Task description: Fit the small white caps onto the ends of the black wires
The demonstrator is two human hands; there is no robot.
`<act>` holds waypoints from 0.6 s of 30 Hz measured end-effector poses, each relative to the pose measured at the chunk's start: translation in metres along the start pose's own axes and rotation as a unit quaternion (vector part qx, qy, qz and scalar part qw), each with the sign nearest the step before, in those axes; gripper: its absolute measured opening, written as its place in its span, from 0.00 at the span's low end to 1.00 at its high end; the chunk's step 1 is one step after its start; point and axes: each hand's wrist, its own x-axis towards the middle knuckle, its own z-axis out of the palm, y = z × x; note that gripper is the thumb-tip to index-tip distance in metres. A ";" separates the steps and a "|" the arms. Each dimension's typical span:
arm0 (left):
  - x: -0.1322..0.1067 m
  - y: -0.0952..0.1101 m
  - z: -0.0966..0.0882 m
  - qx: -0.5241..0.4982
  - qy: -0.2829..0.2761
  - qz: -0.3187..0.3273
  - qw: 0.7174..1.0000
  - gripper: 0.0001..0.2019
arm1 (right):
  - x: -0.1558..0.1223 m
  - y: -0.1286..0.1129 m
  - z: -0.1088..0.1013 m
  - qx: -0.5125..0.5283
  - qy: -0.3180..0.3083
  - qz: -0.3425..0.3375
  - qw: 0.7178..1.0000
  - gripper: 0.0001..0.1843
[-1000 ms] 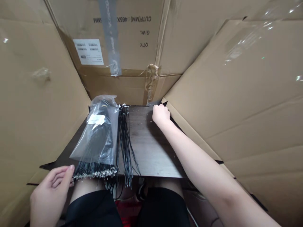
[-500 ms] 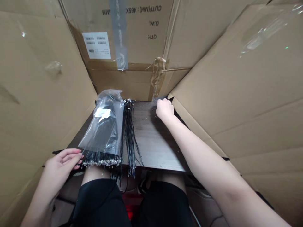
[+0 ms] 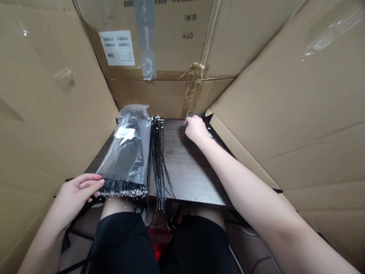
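Observation:
A clear plastic bag (image 3: 122, 156) with a white label lies on the left of the dark table, holding a thick bundle of black wires (image 3: 122, 187). Their silvery ends stick out of the bag's near end, over the table edge. At the bundle's left corner, my left hand (image 3: 81, 190) pinches the wires between thumb and fingers. A loose row of black wires (image 3: 157, 160) with small white tips lies right of the bag. My right hand (image 3: 196, 129) is closed near the table's far right corner; its fingertips hide whatever they hold. Small white pieces (image 3: 209, 132) show beside its wrist.
Tall cardboard walls enclose the dark wooden table (image 3: 189, 175): a left panel (image 3: 51, 114), a right panel (image 3: 285, 114) and a taped, printed carton (image 3: 168, 45) behind. My legs (image 3: 196, 243) are under the near edge.
My right hand has drawn slightly left from the far right corner, uncovering small white pieces. My left hand stays at the wire ends, its fingers slightly further over them. The view has shifted slightly.

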 end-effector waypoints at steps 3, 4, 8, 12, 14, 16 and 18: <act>0.001 0.003 -0.003 0.002 -0.021 -0.004 1.000 0.18 | 0.001 0.000 0.002 0.007 0.005 -0.007 1.000 0.17; 0.001 0.003 -0.004 -0.003 -0.027 -0.005 1.000 0.17 | 0.001 -0.001 0.001 0.009 0.006 -0.009 1.000 0.17; 0.001 0.002 -0.006 -0.044 -0.040 -0.019 0.998 0.16 | -0.001 -0.004 -0.002 0.013 -0.004 -0.008 1.000 0.15; -0.002 0.001 -0.009 -0.078 -0.063 -0.037 0.994 0.16 | -0.003 -0.006 -0.004 0.014 -0.009 -0.006 1.000 0.15; -0.004 0.001 -0.009 -0.097 -0.066 -0.060 0.991 0.17 | -0.003 -0.006 -0.004 0.014 -0.007 -0.008 1.000 0.16; -0.007 0.003 -0.009 -0.112 -0.059 -0.078 0.989 0.16 | -0.004 -0.007 -0.004 0.013 -0.004 -0.009 1.000 0.17; -0.008 0.003 -0.009 -0.114 -0.057 -0.074 0.989 0.14 | -0.004 -0.007 -0.004 0.012 -0.004 -0.010 1.000 0.17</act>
